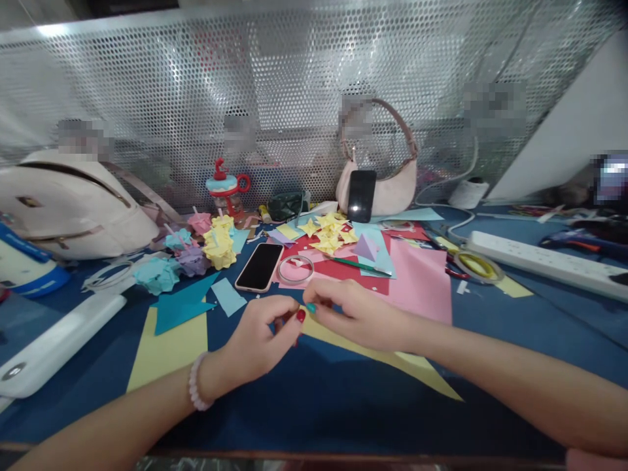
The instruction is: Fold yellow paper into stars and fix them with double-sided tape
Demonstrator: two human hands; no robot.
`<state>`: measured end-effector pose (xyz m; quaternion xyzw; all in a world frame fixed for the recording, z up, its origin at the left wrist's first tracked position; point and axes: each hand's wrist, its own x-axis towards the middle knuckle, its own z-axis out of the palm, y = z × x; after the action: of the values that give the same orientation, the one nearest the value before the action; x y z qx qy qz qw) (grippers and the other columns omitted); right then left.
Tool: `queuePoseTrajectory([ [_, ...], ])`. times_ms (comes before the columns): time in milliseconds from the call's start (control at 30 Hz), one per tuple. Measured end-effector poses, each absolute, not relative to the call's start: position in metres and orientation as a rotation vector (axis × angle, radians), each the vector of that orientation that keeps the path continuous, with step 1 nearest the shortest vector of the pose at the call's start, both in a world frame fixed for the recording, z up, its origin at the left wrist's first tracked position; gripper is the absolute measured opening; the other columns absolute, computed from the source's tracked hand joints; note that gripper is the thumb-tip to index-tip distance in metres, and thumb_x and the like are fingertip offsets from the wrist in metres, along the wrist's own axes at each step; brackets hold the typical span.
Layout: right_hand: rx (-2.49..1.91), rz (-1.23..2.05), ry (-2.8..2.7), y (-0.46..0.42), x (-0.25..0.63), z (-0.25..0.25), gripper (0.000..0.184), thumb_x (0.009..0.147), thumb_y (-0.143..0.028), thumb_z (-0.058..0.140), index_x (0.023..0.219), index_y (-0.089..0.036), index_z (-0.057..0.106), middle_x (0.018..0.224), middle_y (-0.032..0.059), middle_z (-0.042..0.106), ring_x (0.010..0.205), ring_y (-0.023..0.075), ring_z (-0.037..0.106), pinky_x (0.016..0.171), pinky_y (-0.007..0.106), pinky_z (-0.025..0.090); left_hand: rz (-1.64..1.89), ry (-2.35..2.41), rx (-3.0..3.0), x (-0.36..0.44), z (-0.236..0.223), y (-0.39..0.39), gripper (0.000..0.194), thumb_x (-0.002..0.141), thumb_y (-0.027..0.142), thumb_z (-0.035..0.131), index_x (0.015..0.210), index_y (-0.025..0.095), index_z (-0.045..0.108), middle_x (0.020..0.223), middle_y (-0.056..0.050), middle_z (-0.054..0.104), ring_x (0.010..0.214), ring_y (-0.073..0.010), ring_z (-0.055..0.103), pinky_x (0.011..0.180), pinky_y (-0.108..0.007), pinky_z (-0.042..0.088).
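My left hand (260, 341), with a beaded bracelet at the wrist and red nail polish, is closed in a pinch near the middle of the table. Opposite it, my right hand (350, 314) has its thumb and fingers pressed together, one nail green. The fingertips of both hands nearly meet, and what they pinch is too small and hidden to make out. A long yellow paper sheet (432, 377) passes beneath my right hand and forearm. Just beyond the hands lie a roll of tape (296, 280) and a phone (260, 267).
Folded yellow paper stars (331, 232) lie on red and pink sheets (424, 281) with a green pen (360, 266). Crumpled-looking paper shapes (157, 275) sit left, near teal paper (181, 311). A pink handbag (392, 193), propped phone (362, 196) and power strip (544, 261) stand behind.
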<state>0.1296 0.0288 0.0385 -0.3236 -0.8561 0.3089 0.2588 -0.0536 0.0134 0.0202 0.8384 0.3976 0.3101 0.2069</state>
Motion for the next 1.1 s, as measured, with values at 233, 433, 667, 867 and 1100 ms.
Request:
queuePoseTrajectory([
  [233,-0.861,0.868,-2.384,0.027,0.127,0.036,0.01,0.076,-0.01,0.04,0.073,-0.019,0.043,0.064,-0.0044,0.043,0.058,0.0086,0.037,0.054,0.02,0.031,1.023,1.074,2.453,-0.052,0.019,0.014,0.029,0.08,0.015,0.038,0.051,0.017,0.042,0.05,0.002,0.045,0.049,-0.0089,0.041,0.049,-0.02,0.03],
  [433,-0.883,0.981,-2.327,0.033,0.128,0.038,0.012,0.076,-0.01,0.036,0.071,-0.018,0.043,0.065,-0.004,0.042,0.061,0.0091,0.039,0.056,0.021,0.033,1.05,1.214,2.369,-0.055,0.025,0.021,0.033,0.08,0.018,0.038,0.047,0.016,0.042,0.046,0.002,0.042,0.046,-0.0083,0.039,0.047,-0.021,0.028],
  [667,-0.948,1.469,-2.052,0.046,0.132,0.031,0.011,0.078,-0.016,0.037,0.075,-0.019,0.047,0.061,-0.0038,0.053,0.055,0.0102,0.053,0.051,0.02,0.039,1.086,1.314,2.079,-0.063,0.026,0.036,0.028,0.074,0.019,0.04,0.047,0.017,0.034,0.044,0.004,0.035,0.044,-0.0073,0.033,0.043,-0.02,0.025],
  [867,-0.993,1.722,-1.815,0.052,0.138,0.032,0.014,0.075,-0.015,0.037,0.067,-0.018,0.049,0.051,-0.0031,0.056,0.048,0.0103,0.054,0.048,0.02,0.041,1.158,1.317,1.751,-0.073,0.022,0.05,0.027,0.073,0.022,0.044,0.047,0.017,0.037,0.043,0.005,0.036,0.041,-0.0069,0.033,0.04,-0.02,0.025],
  [1100,-0.762,1.863,-1.68,0.056,0.154,0.022,0.008,0.074,-0.019,0.053,0.068,-0.014,0.057,0.062,0.0005,0.06,0.054,0.0095,0.054,0.051,0.019,0.042,1.092,0.889,1.692,-0.078,0.005,0.07,0.032,0.081,0.023,0.041,0.11,0.014,0.049,0.093,-0.008,0.061,0.055,-0.0099,0.056,0.043,-0.019,0.041],
])
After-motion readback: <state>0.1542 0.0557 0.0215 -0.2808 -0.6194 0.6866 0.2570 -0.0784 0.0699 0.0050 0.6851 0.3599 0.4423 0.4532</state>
